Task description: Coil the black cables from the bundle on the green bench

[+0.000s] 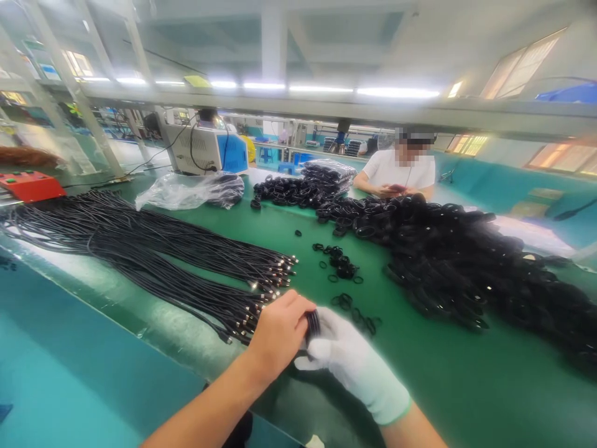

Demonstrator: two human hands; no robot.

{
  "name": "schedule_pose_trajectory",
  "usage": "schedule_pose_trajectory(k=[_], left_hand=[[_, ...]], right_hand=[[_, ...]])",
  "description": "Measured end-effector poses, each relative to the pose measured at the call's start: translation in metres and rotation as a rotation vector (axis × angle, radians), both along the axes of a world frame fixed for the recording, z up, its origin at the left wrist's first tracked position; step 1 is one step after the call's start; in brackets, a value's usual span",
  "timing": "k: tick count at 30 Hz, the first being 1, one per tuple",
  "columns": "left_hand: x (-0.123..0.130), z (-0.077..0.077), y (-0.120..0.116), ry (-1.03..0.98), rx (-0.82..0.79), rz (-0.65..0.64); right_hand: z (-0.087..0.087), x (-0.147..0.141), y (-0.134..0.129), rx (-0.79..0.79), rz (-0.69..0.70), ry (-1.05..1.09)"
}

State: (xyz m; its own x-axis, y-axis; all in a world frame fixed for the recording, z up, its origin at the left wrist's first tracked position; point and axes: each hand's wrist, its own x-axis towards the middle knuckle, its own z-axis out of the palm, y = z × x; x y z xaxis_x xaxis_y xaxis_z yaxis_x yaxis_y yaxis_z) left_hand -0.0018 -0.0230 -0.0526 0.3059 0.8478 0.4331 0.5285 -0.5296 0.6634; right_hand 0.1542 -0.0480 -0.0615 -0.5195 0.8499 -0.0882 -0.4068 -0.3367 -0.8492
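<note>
Between my two hands is a small coiled black cable point(313, 325). My left hand point(280, 326), bare, has its fingers closed on the coil's left side. A white glove covers my right hand point(345, 354), which grips the coil from the right with fingers curled round it; part of the coil is hidden by the fingers. Just left of my hands lie long bundles of straight black cables point(186, 267), their metal connector ends pointing toward me and to the right. Small black rings point(344, 264) lie loose on the green table beyond my right hand.
A big heap of coiled black cables point(433, 255) covers the table's right side. Clear plastic bags point(186, 190), a blue and white machine point(209, 149) and a red control box point(32, 185) stand farther back. A person point(396, 168) in white sits across the table point(448, 373).
</note>
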Motion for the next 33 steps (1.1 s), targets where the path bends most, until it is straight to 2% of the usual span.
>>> schedule_pose_trajectory(k=[5, 8, 12, 16, 18, 20, 22, 24, 26, 28, 29, 31, 33], left_hand=[[0.005, -0.011, 0.008, -0.170, 0.051, 0.038], [0.007, -0.008, 0.017, -0.115, 0.068, -0.004], [0.008, -0.004, 0.029, -0.036, 0.093, -0.038], [0.010, 0.001, 0.033, 0.009, 0.086, 0.009], [0.009, 0.006, 0.033, 0.051, 0.060, 0.022], [0.005, 0.013, 0.034, 0.069, -0.011, 0.008], [-0.003, 0.020, 0.035, 0.000, -0.148, -0.063], [-0.014, 0.025, 0.039, -0.143, -0.328, -0.209], [-0.024, 0.025, 0.043, -0.274, -0.493, -0.413], [-0.029, 0.022, 0.045, -0.359, -0.604, -0.579], [-0.030, 0.021, 0.045, -0.378, -0.633, -0.615], [-0.028, 0.019, 0.044, -0.348, -0.632, -0.579], [-0.024, 0.021, 0.041, -0.248, -0.567, -0.453]], right_hand=[[-0.005, -0.004, 0.001, -0.016, -0.035, 0.069], [-0.006, -0.005, 0.003, -0.022, -0.084, 0.064], [-0.006, -0.003, 0.005, -0.019, -0.075, 0.143], [-0.008, 0.000, 0.006, -0.128, -0.059, 0.193], [-0.010, 0.000, 0.007, -0.111, -0.068, 0.194], [-0.010, 0.001, 0.007, -0.081, -0.069, 0.216], [-0.008, 0.002, 0.007, -0.130, -0.032, 0.290], [-0.005, 0.002, 0.007, -0.232, 0.047, 0.383], [-0.003, 0.002, 0.006, -0.309, 0.134, 0.430], [-0.002, 0.001, 0.005, -0.337, 0.200, 0.408], [-0.002, 0.001, 0.005, -0.331, 0.206, 0.369], [-0.003, 0.001, 0.005, -0.245, 0.119, 0.215], [-0.003, 0.002, 0.005, -0.107, -0.053, -0.017]])
